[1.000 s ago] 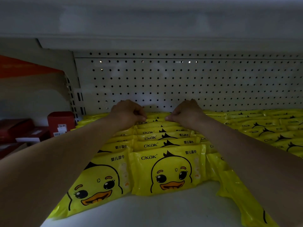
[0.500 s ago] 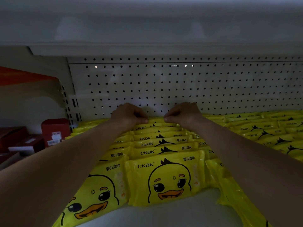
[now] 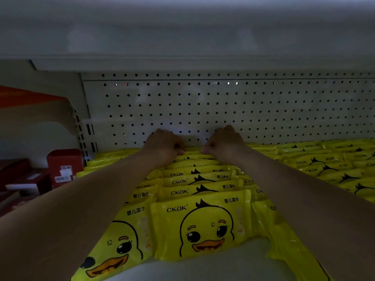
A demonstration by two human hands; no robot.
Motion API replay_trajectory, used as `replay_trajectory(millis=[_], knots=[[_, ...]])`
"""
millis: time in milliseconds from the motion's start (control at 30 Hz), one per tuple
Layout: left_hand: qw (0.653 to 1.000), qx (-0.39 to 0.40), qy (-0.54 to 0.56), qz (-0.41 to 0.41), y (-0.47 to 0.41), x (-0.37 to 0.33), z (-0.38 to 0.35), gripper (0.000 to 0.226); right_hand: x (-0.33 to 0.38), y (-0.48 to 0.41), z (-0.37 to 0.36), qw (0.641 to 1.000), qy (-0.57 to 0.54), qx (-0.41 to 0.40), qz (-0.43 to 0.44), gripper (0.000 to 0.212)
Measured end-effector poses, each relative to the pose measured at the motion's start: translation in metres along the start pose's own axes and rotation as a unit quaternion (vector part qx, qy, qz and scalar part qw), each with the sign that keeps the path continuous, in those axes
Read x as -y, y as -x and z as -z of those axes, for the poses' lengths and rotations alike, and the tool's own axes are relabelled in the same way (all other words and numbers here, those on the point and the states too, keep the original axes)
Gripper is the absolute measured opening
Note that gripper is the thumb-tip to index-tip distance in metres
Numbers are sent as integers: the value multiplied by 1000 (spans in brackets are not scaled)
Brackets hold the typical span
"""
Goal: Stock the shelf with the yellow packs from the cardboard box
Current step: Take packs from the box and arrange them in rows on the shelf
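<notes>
The yellow packs (image 3: 179, 192) lie on the shelf (image 3: 213, 269) in overlapping rows that run from the front edge back to the pegboard back panel (image 3: 203, 110). At least four rows show: one under the left arm, one in the middle, one mostly covered by the right arm, and more off to the right. In the middle row about seven packs can be made out; the ones at the back are too squeezed to count surely. The front pack (image 3: 199, 226) of that row shows a whole cartoon duck face with an orange beak, the brand "CKAK" at its upper left and the characters "婴儿湿巾" at its upper right. The same brand and characters repeat on the top strips of the packs behind it.

Both hands reach to the back of the middle row. The left hand (image 3: 164, 148) and the right hand (image 3: 225, 146) sit near each other, not touching, fingers curled, each pinching the top edge of the rearmost pack (image 3: 192, 151) just before the pegboard.

At the left stands one red box (image 3: 65, 165) with white labels too small to read, beside a few flat dark red boxes (image 3: 18, 179).
</notes>
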State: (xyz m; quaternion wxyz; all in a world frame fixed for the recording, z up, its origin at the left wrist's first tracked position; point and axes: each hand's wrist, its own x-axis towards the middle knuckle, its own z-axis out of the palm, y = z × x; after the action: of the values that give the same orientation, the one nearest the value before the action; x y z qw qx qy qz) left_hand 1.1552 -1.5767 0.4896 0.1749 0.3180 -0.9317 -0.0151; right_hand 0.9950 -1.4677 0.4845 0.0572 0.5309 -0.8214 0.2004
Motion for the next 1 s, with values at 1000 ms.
replay_trajectory(millis=[1000], knots=[[996, -17, 70, 47, 8, 10, 11, 39, 7, 3, 6, 1000, -4, -1, -19, 38]])
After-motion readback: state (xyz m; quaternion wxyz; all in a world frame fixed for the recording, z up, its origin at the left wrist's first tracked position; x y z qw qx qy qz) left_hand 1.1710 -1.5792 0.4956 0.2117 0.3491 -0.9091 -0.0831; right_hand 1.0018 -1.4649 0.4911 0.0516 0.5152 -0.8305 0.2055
